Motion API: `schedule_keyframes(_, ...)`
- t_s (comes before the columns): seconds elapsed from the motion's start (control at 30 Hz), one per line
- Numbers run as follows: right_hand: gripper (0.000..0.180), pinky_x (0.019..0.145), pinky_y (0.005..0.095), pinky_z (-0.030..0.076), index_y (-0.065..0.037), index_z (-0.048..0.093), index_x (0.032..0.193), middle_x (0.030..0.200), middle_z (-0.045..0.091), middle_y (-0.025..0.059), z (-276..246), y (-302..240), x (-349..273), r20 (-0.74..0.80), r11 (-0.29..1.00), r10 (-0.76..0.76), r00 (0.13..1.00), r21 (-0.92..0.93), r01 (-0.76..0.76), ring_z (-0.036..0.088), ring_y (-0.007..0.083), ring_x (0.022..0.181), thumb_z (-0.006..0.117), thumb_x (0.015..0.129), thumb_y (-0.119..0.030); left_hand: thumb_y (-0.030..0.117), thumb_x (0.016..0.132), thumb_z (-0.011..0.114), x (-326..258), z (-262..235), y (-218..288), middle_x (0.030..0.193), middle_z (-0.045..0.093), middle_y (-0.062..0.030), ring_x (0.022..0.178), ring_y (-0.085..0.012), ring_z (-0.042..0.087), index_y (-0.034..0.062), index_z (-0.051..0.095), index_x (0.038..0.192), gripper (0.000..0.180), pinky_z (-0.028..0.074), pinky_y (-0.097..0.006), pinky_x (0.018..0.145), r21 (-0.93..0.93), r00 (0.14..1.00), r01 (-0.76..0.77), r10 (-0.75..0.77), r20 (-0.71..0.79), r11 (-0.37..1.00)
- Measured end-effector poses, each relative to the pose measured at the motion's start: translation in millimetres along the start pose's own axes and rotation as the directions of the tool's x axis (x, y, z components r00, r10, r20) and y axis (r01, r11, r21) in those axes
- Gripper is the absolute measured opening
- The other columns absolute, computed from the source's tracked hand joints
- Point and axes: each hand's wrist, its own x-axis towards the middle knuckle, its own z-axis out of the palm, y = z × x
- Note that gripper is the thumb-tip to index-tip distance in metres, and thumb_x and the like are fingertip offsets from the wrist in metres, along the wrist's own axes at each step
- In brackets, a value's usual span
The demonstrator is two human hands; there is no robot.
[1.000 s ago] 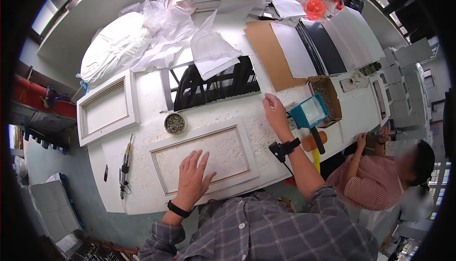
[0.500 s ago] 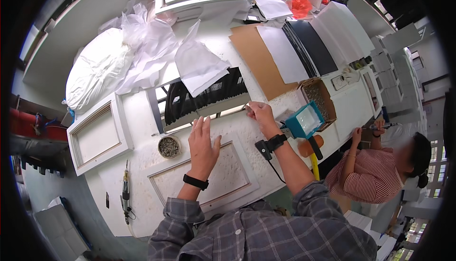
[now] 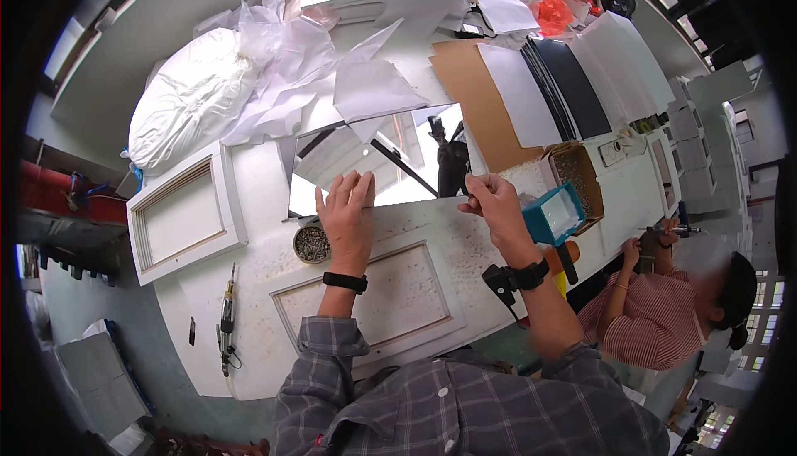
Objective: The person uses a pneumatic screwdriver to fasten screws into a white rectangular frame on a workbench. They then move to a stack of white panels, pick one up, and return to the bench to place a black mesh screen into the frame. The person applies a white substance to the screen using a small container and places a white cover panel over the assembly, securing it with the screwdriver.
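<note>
A rectangular mirror (image 3: 332,161) lies in front of me on the white table, reflecting the ceiling and a dark shape. My right hand (image 3: 496,205) pinches it at its near right corner. My left hand (image 3: 347,211) rests over its near edge, fingers stretched out and not wrapped round anything. A translucent white sheet (image 3: 378,91) overlaps the mirror's far edge. Closest to me lies a white frame (image 3: 452,311) with a recessed panel, partly behind my left arm. Beside my left hand stands a round tub of small metal pieces (image 3: 313,244).
Left are another white frame (image 3: 228,207), an electric screwdriver (image 3: 227,323) and a bulging white bag (image 3: 191,95). Right are a teal-rimmed box (image 3: 554,214), a cardboard box of small pieces (image 3: 594,186) and stacked dark sheets (image 3: 577,91). A co-worker (image 3: 647,315) in stripes works at the right.
The mirror's reflection has switched from dark folds to the ceiling, so its angle to me differs. The right hand keeps hold of its corner; the left stays at the near edge. My view has shifted slightly.
</note>
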Motion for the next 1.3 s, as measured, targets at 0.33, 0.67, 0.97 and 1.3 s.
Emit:
schedule_keyframes(0.33,0.05,0.107,0.0444,0.051,-0.001,0.059,0.127,0.106,0.063,0.0106,-8.5,-73.8,-91.8,0.174,0.47,-0.771,0.613,-0.495,0.731,0.065,0.0238,0.105,0.078,0.095,-0.034,0.006,0.082,0.081,7.0,-128.8,35.0,0.096,0.076,0.0027,0.094,-0.0173,0.068,0.0172,0.076,0.103,0.024,0.042,-0.045,0.109,-0.098,0.964,-0.147,0.12,-0.235,0.984)
schedule_keyframes(0.67,0.026,0.074,0.0291,0.052,0.002,0.069,0.116,0.086,0.072,0.0082,-42.6,1.7,-149.0,0.5,0.828,-0.188,0.845,-0.383,0.411,0.065,0.0133,0.083,0.073,0.099,-0.018,0.004,0.081,0.078,-30.2,-220.7,49.0,0.09,0.068,-0.004,0.09,-0.0262,0.061,0.0129,0.072,0.115,0.035,0.041,-0.04,0.096,-0.244,0.866,0.033,0.094,0.491,0.969)
schedule_keyframes(0.97,0.039,0.087,0.0258,0.051,0.003,0.066,0.127,0.112,0.07,0.0027,-26.8,114.3,-144.9,0.37,0.982,0.183,0.911,-0.037,-0.183,0.062,0.0076,0.099,0.063,0.107,-0.031,0.008,0.098,0.065,-177.1,-227.1,-62.0,0.119,0.068,-0.0139,0.105,-0.0297,0.066,0.0058,0.064,0.13,0.033,0.05,-0.04,0.097,-0.084,0.835,0.543,-0.527,0.158,0.835)
schedule_keyframes(1.3,0.039,0.089,0.0248,0.049,0.002,0.065,0.129,0.114,0.068,0.0015,3.6,157.9,-114.1,0.365,0.959,0.263,0.893,0.002,-0.283,0.059,0.0071,0.101,0.063,0.108,-0.031,0.01,0.098,0.065,-251.3,-217.8,-119.2,0.107,0.063,-0.014,0.096,-0.0256,0.064,0.0048,0.06,0.141,0.044,0.054,-0.037,0.088,-0.022,0.667,0.735,-0.717,0.2,0.678)
